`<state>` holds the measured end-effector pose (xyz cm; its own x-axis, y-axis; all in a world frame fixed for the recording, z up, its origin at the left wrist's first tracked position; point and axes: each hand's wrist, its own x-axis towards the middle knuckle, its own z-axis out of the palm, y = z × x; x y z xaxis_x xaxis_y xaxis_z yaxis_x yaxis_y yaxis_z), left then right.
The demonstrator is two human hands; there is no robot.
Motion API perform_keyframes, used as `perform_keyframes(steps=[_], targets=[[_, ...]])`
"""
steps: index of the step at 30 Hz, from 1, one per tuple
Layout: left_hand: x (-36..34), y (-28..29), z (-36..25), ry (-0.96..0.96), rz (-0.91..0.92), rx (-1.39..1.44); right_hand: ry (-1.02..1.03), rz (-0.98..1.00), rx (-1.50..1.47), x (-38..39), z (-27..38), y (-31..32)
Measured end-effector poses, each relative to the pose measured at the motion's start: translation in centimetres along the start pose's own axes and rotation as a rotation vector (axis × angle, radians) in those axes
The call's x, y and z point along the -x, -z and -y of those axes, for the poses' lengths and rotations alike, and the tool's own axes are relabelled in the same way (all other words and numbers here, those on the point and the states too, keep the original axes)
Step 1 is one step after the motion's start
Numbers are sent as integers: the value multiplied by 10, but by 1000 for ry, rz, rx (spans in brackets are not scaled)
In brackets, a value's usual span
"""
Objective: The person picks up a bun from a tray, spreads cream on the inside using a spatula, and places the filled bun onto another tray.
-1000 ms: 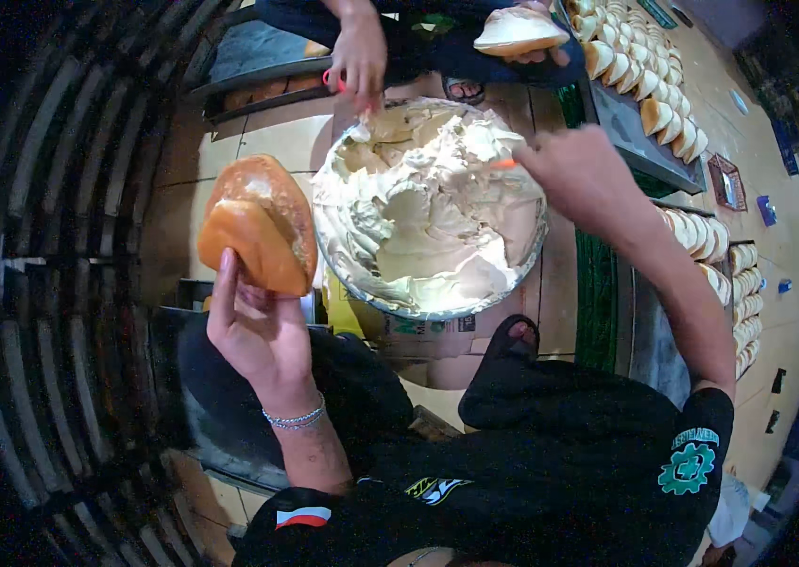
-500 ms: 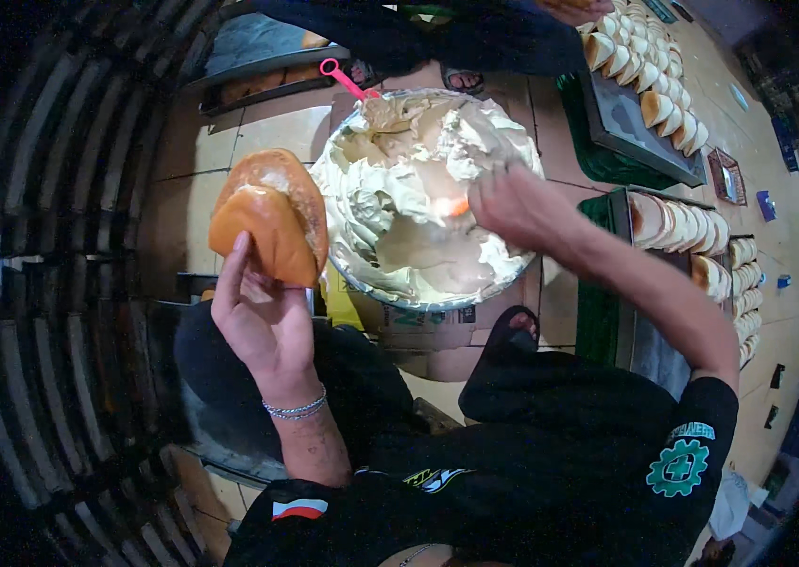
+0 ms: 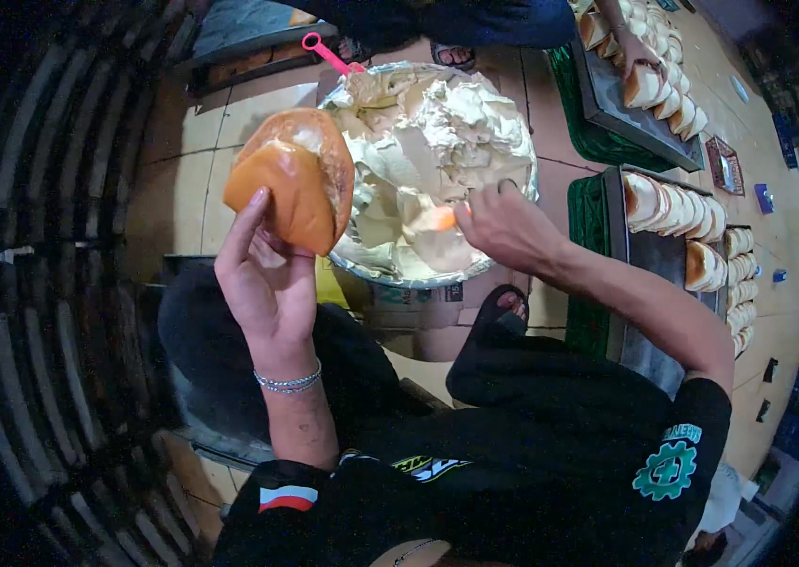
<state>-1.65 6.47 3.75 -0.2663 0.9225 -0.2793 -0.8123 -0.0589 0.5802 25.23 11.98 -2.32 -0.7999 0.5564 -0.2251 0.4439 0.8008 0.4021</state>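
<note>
My left hand (image 3: 270,274) grips a split bread bun (image 3: 294,194), its two halves spread apart and a little pale cream showing on the cut face. To its right stands a large round tub (image 3: 390,282) filled with whipped cream (image 3: 475,123). Over the tub, my right hand (image 3: 505,223) is closed round the orange handle of a spreading tool (image 3: 441,219). The tool's tip is in the cream and blurs into it, so its shape is unclear. A pink handle with a ring end (image 3: 324,52) sticks out of the tub's far left side.
At the right, dark trays (image 3: 640,283) hold rows of cream-filled buns (image 3: 673,210) on green crates (image 3: 586,227). A co-worker's hand (image 3: 640,52) touches buns on the far tray. Another tray (image 3: 248,42) lies far left. Dark slatted racks (image 3: 50,312) line the left side.
My right hand has drawn the orange-handled tool slightly left and down through the cream. The bun has moved a little right, nearer the tub. A co-worker's hand has reached onto the far buns.
</note>
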Motion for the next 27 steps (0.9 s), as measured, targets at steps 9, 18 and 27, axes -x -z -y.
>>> perform_keyframes(steps=[9, 18, 27], targets=[[9, 1, -3, -37, -100, -60, -294, 9, -386, 55, -65, 25], [6, -4, 1, -45, -60, -83, -196, -71, -779, 48, -67, -71], [3, -1, 3, -22, -59, -80, -67, 187, -774, 15, -40, -43]])
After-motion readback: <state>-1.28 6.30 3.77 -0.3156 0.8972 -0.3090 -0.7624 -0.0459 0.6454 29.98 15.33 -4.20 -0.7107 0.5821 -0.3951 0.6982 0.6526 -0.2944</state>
